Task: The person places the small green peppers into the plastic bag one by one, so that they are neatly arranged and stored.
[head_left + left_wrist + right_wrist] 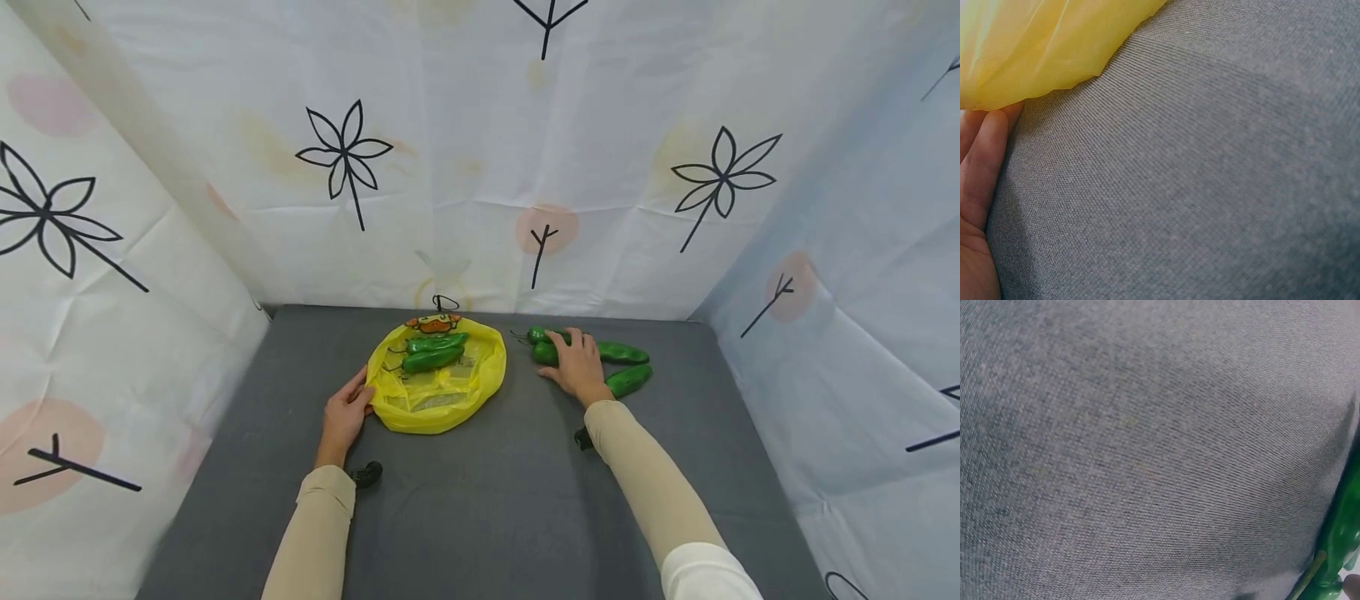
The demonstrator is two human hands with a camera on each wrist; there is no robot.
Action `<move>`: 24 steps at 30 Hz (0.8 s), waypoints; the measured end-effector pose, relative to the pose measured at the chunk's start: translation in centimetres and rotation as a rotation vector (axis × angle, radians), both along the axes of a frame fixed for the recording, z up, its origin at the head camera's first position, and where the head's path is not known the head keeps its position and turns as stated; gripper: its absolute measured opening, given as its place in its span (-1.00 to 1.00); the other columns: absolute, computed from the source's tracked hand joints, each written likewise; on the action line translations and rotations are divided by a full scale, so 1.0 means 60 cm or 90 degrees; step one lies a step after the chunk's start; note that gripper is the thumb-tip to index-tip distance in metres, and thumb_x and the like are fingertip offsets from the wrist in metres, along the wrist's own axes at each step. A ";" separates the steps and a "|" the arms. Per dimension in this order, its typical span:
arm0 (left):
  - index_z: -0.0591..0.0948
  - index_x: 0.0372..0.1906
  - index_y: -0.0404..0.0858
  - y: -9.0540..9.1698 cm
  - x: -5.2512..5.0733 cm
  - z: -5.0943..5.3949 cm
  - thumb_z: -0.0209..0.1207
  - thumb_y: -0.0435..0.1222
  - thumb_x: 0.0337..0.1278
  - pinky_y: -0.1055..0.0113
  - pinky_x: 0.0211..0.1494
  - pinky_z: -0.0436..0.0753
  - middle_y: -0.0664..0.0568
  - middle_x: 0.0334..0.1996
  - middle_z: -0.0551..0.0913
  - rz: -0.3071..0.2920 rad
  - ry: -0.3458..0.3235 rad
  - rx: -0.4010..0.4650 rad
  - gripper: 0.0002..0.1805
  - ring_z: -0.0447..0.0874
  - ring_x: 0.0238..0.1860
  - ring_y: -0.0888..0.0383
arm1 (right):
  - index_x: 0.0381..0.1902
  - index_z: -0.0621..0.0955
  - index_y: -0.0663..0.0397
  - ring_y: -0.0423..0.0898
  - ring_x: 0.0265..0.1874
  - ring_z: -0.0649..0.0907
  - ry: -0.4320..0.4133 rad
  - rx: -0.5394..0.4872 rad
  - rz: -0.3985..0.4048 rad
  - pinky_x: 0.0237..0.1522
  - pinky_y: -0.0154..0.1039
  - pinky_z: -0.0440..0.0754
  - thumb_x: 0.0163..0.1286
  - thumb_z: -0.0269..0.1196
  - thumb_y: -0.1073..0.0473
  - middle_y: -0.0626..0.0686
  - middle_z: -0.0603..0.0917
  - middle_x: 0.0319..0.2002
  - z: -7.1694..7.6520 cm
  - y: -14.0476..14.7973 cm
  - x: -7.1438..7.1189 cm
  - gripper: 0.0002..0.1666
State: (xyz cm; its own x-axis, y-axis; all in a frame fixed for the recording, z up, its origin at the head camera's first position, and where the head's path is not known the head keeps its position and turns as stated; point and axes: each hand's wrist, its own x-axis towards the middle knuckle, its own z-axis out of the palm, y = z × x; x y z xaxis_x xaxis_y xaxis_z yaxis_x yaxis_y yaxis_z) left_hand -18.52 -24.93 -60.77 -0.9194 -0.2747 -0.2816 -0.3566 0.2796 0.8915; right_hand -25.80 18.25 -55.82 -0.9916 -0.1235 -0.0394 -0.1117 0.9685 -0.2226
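A yellow plastic bag [483, 379] lies spread in a round, its rim rolled outward. Two green peppers [432, 359] rest inside it. At the bag's left edge, my left hand [347, 419] holds the rim between thumb and fingers; the left wrist view shows fingers [985, 162] partly under the yellow film. To the right of the bag, my right hand [577, 367] reaches over several green peppers [622, 353] with its fingers spread, touching them from above. Part of these peppers is hidden under the hand. One pepper [1341, 531] shows at the right wrist view's edge.
The dark grey table [480, 517] runs to a white patterned curtain [480, 167] at the back, with further curtains at both sides. A dark object [367, 475] sits at the left wrist, and another [582, 438] at the right.
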 end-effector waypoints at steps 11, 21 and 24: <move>0.37 0.48 0.34 -0.003 -0.001 0.000 0.16 0.01 0.46 0.56 -0.07 0.66 0.04 0.36 0.59 0.002 0.003 0.014 -0.44 0.64 0.21 0.07 | 0.38 0.44 -0.11 0.32 0.23 0.43 0.009 -0.021 0.003 0.13 0.23 0.53 0.40 0.36 -0.11 0.31 0.39 0.26 0.001 0.002 -0.003 -0.33; 0.37 0.49 0.32 -0.001 0.000 0.005 0.16 -0.01 0.47 0.56 -0.10 0.65 0.02 0.38 0.57 0.001 0.002 0.011 -0.44 0.64 0.17 0.07 | 0.37 0.47 -0.07 0.27 0.18 0.46 -0.018 -0.008 0.000 0.16 0.20 0.52 0.43 0.35 -0.04 0.29 0.42 0.22 -0.001 0.002 -0.007 -0.38; 0.37 0.49 0.30 0.000 0.001 0.006 0.15 -0.04 0.48 0.57 -0.12 0.65 0.01 0.39 0.56 0.001 0.003 0.009 -0.44 0.64 0.18 0.06 | 0.38 0.47 -0.05 0.28 0.17 0.48 -0.032 -0.006 -0.005 0.18 0.20 0.51 0.43 0.34 -0.04 0.30 0.44 0.21 0.001 0.002 -0.006 -0.37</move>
State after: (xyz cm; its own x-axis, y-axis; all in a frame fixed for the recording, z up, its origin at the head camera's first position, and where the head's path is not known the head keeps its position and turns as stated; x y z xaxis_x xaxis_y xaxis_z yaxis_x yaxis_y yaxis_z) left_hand -18.47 -24.93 -60.43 -0.9204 -0.2722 -0.2808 -0.3524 0.2662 0.8972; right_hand -26.18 18.35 -55.78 -0.9893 -0.1159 -0.0882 -0.0921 0.9670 -0.2375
